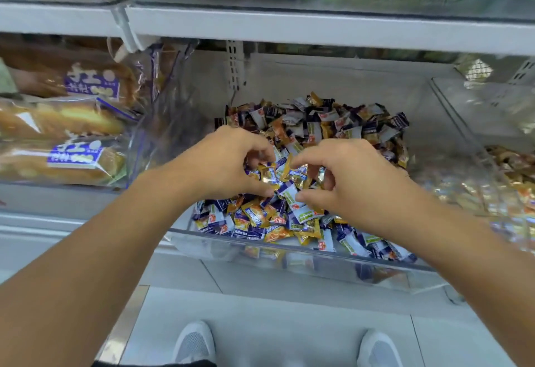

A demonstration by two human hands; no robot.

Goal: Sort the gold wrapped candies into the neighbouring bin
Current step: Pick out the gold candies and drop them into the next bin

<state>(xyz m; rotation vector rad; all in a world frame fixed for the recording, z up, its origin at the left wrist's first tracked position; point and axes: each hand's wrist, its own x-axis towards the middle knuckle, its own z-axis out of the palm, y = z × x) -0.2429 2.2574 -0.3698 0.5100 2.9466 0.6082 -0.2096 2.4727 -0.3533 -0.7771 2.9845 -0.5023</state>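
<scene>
A clear plastic bin on the shelf holds a heap of small wrapped candies in purple, white and gold. Both hands are down in the middle of the heap. My left hand curls over the pile, thumb and fingers pinching at gold wrapped candies. My right hand faces it, fingers bent, with its thumb and fingertips on a white and purple candy. What each palm holds is hidden. The neighbouring bin on the right contains gold wrapped candies.
Bagged bread loaves fill the compartment to the left. A shelf edge with packaged goods above hangs over the bins. Below are a grey tiled floor and my two white shoes.
</scene>
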